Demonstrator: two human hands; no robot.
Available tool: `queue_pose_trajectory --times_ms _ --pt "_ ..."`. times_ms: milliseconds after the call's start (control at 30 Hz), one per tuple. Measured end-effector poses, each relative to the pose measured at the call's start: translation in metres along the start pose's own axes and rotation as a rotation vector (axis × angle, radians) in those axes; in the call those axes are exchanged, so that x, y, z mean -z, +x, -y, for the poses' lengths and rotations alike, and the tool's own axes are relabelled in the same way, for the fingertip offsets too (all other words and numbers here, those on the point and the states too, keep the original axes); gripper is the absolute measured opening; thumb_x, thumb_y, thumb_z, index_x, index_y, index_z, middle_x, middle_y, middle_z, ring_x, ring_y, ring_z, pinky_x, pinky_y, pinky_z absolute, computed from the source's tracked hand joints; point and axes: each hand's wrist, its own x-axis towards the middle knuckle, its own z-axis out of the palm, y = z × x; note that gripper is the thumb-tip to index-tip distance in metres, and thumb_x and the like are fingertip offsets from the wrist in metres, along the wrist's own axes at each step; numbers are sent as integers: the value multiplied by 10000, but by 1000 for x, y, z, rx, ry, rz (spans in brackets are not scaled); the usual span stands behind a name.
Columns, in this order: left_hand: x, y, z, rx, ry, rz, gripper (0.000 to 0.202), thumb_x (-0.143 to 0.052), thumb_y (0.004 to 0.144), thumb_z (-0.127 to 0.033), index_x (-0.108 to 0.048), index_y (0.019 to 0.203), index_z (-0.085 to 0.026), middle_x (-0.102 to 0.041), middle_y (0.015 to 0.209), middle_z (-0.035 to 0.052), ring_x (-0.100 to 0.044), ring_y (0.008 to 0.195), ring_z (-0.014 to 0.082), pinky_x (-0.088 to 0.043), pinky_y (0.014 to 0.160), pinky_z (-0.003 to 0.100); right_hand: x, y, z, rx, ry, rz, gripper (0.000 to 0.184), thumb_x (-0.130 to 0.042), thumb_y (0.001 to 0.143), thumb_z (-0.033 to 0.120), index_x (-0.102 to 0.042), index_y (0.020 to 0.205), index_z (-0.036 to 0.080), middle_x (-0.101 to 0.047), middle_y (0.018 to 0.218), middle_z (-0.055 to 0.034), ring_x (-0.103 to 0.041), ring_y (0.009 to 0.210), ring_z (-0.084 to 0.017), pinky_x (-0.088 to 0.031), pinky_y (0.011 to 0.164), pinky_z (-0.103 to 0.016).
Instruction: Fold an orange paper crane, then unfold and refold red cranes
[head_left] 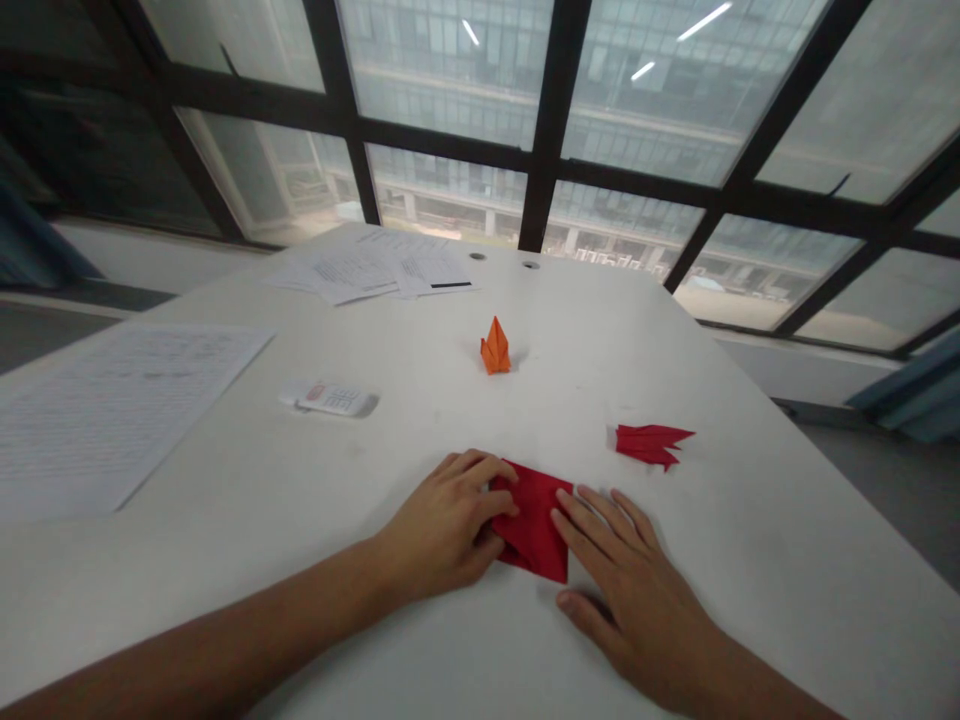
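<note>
A folded sheet of red paper (536, 515) lies on the white table between my two hands. On its left side, my left hand (454, 520) grips the edge, with curled fingers on top and the thumb at the near corner. My right hand (637, 590) is spread open at the right edge, its fingertips resting lightly on the paper and its thumb apart on the table side. Beyond my right hand is a folded red paper piece (649, 443) with pointed ends. Straight ahead stands a small orange origami figure (495, 350) with an upright point.
A white remote-like object (330, 398) lies left of centre on the white table (420, 440). Printed sheets (112, 410) cover the left side, and more papers (375, 268) lie at the far end, a thin black strip on them. Dark-framed windows (450, 80) stand behind the table.
</note>
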Motion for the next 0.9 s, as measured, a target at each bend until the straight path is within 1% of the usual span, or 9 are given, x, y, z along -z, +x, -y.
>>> queue_pose_trajectory --times_ms 100,200,233,300,467,600,667,800,900 --pt "-1 -1 -1 -48 38 -39 430 -649 818 -201 -677 1243 -261 -530 1471 102 -496 1343 338 -446 1120 537 0 -2 2 41 67 -93 593 -657 952 378 -491 1497 214 -566 1524 -128 -491 1411 -351 -358 1195 -609" --pt "-4 -4 0 -110 67 -79 810 -631 859 -239 -303 1599 -208 -281 1661 184 -330 1511 354 -396 1196 545 -4 -3 4 64 151 -161 659 -722 899 307 -447 1482 174 -673 1334 -162 -617 1210 -333 -514 1052 -549" --pt "-5 -4 0 -120 73 -75 863 -623 875 -250 -206 1628 -178 -245 1673 211 -316 1527 346 -400 1200 534 -6 -3 4 51 166 -176 702 -741 884 302 -418 1491 162 -686 1290 -169 -637 1154 -329 -550 997 -530" --pt "-8 -5 1 -120 88 -47 874 -615 896 -260 -154 1631 -155 -256 1666 234 -335 1529 333 -420 1192 518 -10 -2 3 12 168 -204 769 -771 862 320 -380 1502 153 -693 1241 -176 -652 1087 -329 -581 933 -522" --pt "-12 -2 2 -86 72 -36 878 -640 893 -236 -150 1621 -194 -390 1607 192 -394 1495 317 -436 1184 511 -14 -1 1 -89 166 -325 669 -696 904 298 -393 1490 183 -663 1194 -174 -661 1026 -313 -598 902 -520" --pt "-11 -1 1 -20 -15 -62 881 -683 873 -249 -195 1606 -215 -402 1585 160 -434 1447 292 -433 1196 477 -12 -2 0 -238 362 -404 573 -598 914 201 -423 1459 222 -660 1116 -119 -689 951 -248 -619 858 -412" --pt "-9 -1 1 4 -33 -85 862 -685 855 -226 -244 1595 -218 -394 1581 154 -426 1440 294 -416 1204 473 -10 -1 -2 -357 489 -454 564 -597 920 219 -416 1454 230 -659 1208 -132 -709 994 -245 -623 858 -386" --pt "-5 0 1 -86 -36 -7 707 -587 819 -86 -448 1486 -273 -551 1467 73 -502 1347 253 -407 1167 447 -6 6 -10 -551 790 -526 613 -635 917 284 -382 1473 244 -612 1374 -157 -721 1035 -238 -616 894 -391" --pt "-3 1 0 -163 -19 76 530 -551 813 -56 -609 1285 -291 -650 1348 14 -561 1267 228 -390 1124 431 -4 11 -18 -604 932 -526 653 -622 935 311 -332 1517 257 -713 1167 -104 -729 894 -214 -619 837 -385"
